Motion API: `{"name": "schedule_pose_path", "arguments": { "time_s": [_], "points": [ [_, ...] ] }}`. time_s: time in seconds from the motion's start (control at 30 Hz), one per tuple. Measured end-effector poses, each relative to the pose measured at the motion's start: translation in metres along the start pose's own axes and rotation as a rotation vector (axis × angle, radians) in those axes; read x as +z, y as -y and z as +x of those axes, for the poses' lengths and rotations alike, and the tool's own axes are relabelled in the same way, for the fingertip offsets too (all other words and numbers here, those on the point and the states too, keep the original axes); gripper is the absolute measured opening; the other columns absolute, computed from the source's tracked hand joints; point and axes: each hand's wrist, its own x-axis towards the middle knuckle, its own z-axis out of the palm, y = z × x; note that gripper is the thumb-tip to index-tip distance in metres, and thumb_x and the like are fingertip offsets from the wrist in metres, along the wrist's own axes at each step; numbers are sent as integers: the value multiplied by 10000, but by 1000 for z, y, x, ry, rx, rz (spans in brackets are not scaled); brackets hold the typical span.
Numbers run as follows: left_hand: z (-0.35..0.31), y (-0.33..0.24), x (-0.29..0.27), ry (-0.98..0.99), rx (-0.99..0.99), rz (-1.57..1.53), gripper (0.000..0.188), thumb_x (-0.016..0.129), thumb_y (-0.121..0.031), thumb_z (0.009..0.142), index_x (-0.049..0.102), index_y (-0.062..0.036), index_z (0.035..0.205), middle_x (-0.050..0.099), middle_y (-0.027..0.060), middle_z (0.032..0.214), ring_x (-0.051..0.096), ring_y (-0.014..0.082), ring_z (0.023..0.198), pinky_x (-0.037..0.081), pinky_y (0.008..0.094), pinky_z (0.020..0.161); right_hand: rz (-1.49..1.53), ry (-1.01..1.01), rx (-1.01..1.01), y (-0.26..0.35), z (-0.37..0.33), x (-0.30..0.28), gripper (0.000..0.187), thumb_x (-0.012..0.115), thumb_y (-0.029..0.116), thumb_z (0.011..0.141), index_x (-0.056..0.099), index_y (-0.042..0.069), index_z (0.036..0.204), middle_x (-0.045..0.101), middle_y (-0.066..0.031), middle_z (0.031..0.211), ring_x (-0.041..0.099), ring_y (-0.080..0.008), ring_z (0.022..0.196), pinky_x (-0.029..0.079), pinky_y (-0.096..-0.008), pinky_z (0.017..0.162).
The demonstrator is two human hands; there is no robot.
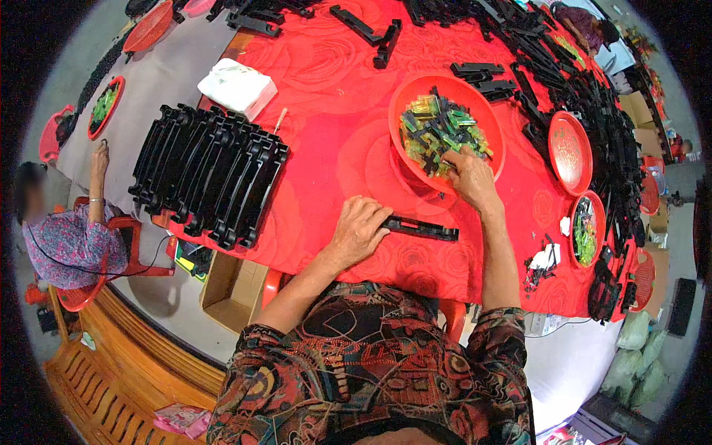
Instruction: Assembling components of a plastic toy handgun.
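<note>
Black strip (pixel 426 229) lies on the tabletop (pixel 334 141) just in front of the person, its left end in the left hand (pixel 360 228); that grip pinches the end, seemingly to steady it while the right hand (pixel 473 180) dips into the bowl (pixel 486 111). The right fingertips are bent down among small pieces (pixel 445 122); whether that grip is spread or pressed on one, I cannot tell. The bowl probably stands close for a short reach, and the row (pixel 211 174) of similar strips looks packed side by side to save room. They appear to be hard plastic, long, narrow and notched; the pieces are blocky, green, yellow and dark; the bowl is smooth, round and red; the red tabletop bears a rose pattern.
</note>
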Motion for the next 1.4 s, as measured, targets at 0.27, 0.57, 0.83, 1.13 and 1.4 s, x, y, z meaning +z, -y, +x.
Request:
{"name": "schedule_pose_path", "arguments": {
  "time_s": [0.27,0.57,0.83,1.13,1.4],
  "points": [
    [-2,-1,2,0,9,3,414,712,-122,648,569,-29,1025,529,98,944,493,278,961,370,414,838,-78,19,-46,-4,4,5,208,631,151,729,598,93,926,553,-171,927,596,-367,812,477,-478,671],
    [-3,0,2,-13,37,33,425,718,-110,629,561,-31,1016,514,101,916,488,281,933,373,411,827,474,-124,184,20,-37,-31,192,646,177,773,566,30,867,588,-169,802,590,-257,727,460,-361,620],
    [-21,-5,-6,50,39,-13,443,721,-128,636,573,-37,1044,538,105,935,507,288,950,398,406,818,613,-194,2,60,-118,15,141,593,51,785,611,3,915,586,-140,810,582,-295,762,470,-365,684],
    [-27,-30,-11,-25,50,-1,402,719,-131,630,581,-30,994,515,126,988,478,312,1019,368,463,905,540,-341,136,80,-145,62,93,616,9,757,532,3,796,556,-124,730,586,-260,665,457,-333,596],
    [-25,-28,-2,54,131,98,276,687,-129,662,608,-63,918,512,116,996,472,293,1040,334,500,919,522,-424,175,90,-144,73,124,642,39,750,538,31,816,574,-123,747,599,-301,663,474,-367,557]
  ]
}}
